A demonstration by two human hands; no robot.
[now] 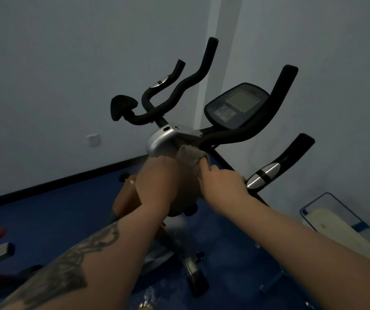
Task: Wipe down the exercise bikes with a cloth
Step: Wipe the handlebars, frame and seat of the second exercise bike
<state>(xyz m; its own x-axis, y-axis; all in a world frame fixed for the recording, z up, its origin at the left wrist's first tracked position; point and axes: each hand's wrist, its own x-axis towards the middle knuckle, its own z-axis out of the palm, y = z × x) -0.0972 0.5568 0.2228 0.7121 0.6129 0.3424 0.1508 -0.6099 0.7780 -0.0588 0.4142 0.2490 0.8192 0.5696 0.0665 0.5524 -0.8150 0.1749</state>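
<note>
Dim room. Pale grey-blue walls (67, 63) met at a corner (213, 52). Black skirting (56, 184) ran left of the corner along the wall base, above blue floor (45, 211). White wall socket (93, 139) sat low, left of the corner. Blue-framed white board (345, 231) leaned right of it.
</note>
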